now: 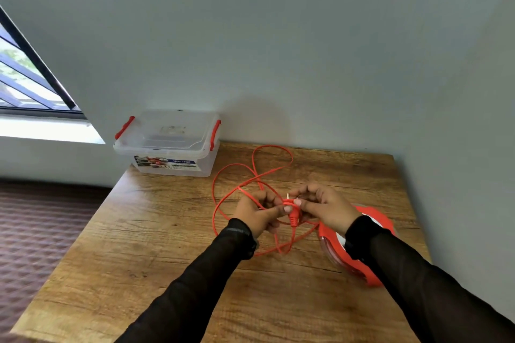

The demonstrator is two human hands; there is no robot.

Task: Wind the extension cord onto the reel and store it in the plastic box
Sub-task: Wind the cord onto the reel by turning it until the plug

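Two bare hands met above the wooden table, just in front of the loose loops of thin orange extension cord. Left hand and right hand both pinched shut on the orange moulded plug, prongs pointing away. Lay flat beside the cord's right edge, under the right sleeve: round orange plastic reel. Stood well behind the cord, to its left, at the table's far corner: clear plastic box with red latches, lid on
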